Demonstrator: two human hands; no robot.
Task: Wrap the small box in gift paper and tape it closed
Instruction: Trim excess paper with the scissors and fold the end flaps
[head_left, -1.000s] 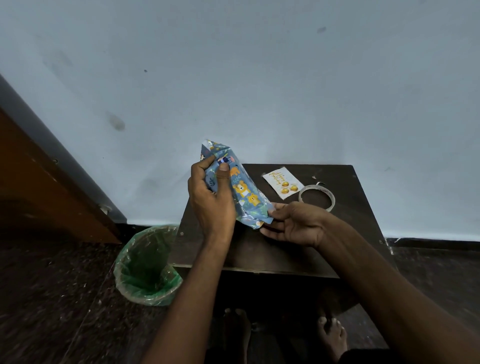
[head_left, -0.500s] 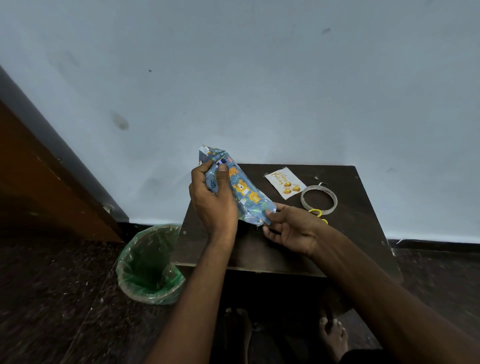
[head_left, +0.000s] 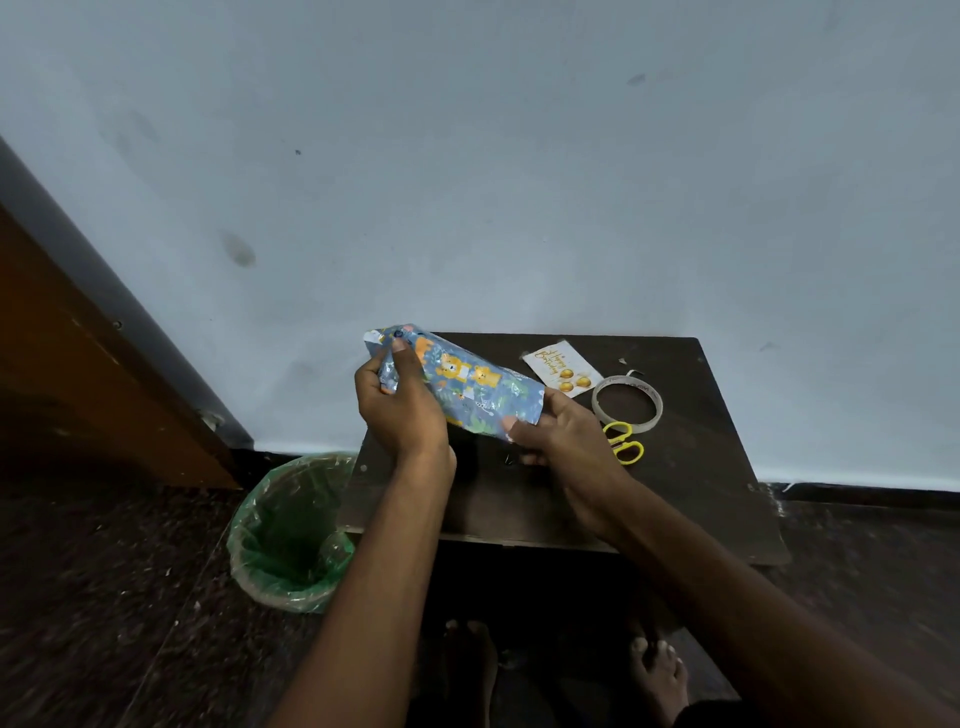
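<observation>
Dark table (head_left: 675, 493), glossy wrapped box (head_left: 467, 387).

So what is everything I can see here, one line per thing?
wrapped box: one, blue paper with orange bears, held above the table in both hands
table: one, dark brown, against the wall
card: one, white with gold balloons, far side of table
tape roll: one, clear, beside the card
scissors: one, yellow handles, near side of the tape roll
bin: one, green liner, on the floor left of table
left hand: grips box's far end
right hand: grips box's near end
feet: two, bare, under the table
</observation>
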